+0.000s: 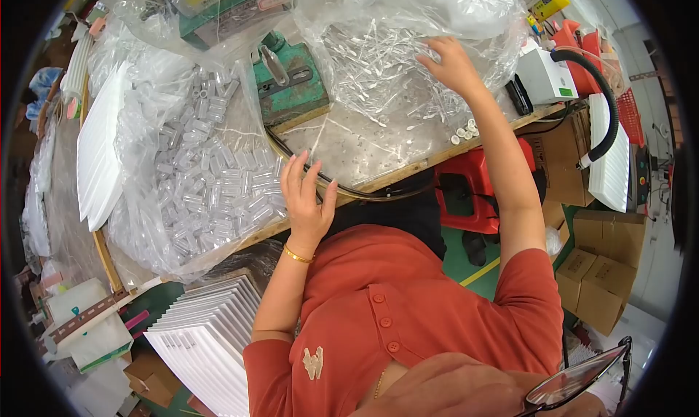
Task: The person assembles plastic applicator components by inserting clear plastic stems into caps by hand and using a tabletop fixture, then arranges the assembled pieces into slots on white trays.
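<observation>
My left hand point(309, 204) hovers at the table's front edge, fingers spread, holding nothing that I can see. It is beside a pile of short clear plastic tubes point(218, 191) on a clear plastic sheet. My right hand point(453, 68) reaches over the right side of a heap of thin white and clear plastic pieces point(371, 68). Its thumb and fingers are apart, and nothing shows between them. A green metal fixture point(291, 89) with a lever stands between the two piles. Several small round white parts point(464, 132) lie near the table edge, below my right forearm.
A black hose point(606, 118) arches beside a white box point(545, 78) at the right. White corrugated sheets point(105, 151) stand at the left, with more point(207, 337) below the table. A red stool point(473, 191) and cardboard boxes point(601, 279) are on the floor.
</observation>
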Action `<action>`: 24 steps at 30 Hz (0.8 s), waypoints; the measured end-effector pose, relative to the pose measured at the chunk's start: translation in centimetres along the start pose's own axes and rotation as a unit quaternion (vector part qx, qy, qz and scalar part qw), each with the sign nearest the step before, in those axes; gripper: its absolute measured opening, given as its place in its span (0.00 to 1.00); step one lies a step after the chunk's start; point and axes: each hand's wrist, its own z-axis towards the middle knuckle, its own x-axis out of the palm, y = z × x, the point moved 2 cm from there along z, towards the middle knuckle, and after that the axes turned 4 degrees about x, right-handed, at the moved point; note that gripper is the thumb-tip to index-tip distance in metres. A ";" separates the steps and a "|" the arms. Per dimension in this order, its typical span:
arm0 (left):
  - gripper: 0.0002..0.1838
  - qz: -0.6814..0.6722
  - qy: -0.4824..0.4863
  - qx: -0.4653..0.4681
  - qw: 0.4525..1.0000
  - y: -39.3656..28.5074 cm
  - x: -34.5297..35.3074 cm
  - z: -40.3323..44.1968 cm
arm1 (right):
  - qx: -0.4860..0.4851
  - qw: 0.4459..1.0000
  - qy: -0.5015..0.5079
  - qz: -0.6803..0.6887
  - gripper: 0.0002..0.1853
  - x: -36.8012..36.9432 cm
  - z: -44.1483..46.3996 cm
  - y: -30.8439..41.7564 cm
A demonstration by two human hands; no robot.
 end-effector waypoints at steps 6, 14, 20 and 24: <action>0.15 -0.002 0.004 -0.009 1.000 0.0 0.1 0.2 | 0.118 0.986 0.115 -0.015 0.42 3.4 5.6 1.0; 0.13 -0.015 0.006 -0.020 1.000 0.2 0.1 0.2 | 0.031 0.987 0.133 -0.081 0.51 5.4 6.3 5.5; 0.13 -0.021 0.008 -0.022 1.000 0.4 0.2 0.2 | 0.023 0.959 0.236 -0.157 0.54 5.4 6.6 6.9; 0.13 -0.035 0.002 -0.033 0.999 0.6 0.1 0.0 | 0.030 0.960 0.256 -0.108 0.52 3.3 6.4 5.7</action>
